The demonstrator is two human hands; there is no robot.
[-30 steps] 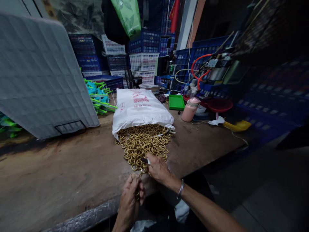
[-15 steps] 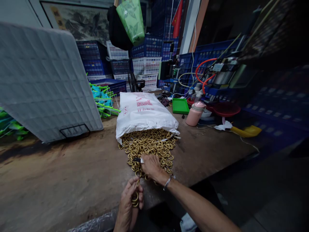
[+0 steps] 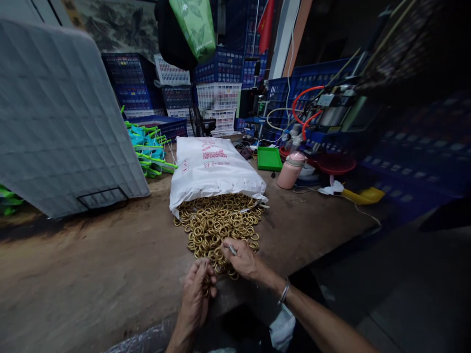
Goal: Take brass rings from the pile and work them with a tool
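Brass-coloured metal rings [image 3: 211,225] spill in a heap out of the mouth of a white woven sack [image 3: 217,169] with red print. At the near edge of the heap my left hand [image 3: 193,296] is closed around several of these rings, partly hidden by its fingers. My right hand [image 3: 243,260], with a bracelet on its wrist, is just to the right, over the near right side of the heap. It is closed on a small grey metal tool [image 3: 231,249]; its kind cannot be made out.
A grey padded panel [image 3: 69,117] stands on the left, with bright green and blue pieces [image 3: 150,149] behind it. To the right are a green tray [image 3: 269,159], a pink bottle [image 3: 290,171], a yellow scoop [image 3: 364,196] and a machine with red hoses [image 3: 331,108]. Stacked crates [image 3: 219,95] fill the back.
My right hand has drawn back slightly to the right and turned, the small tool still in it. My left hand has closed further over its rings. The view has shifted a little.
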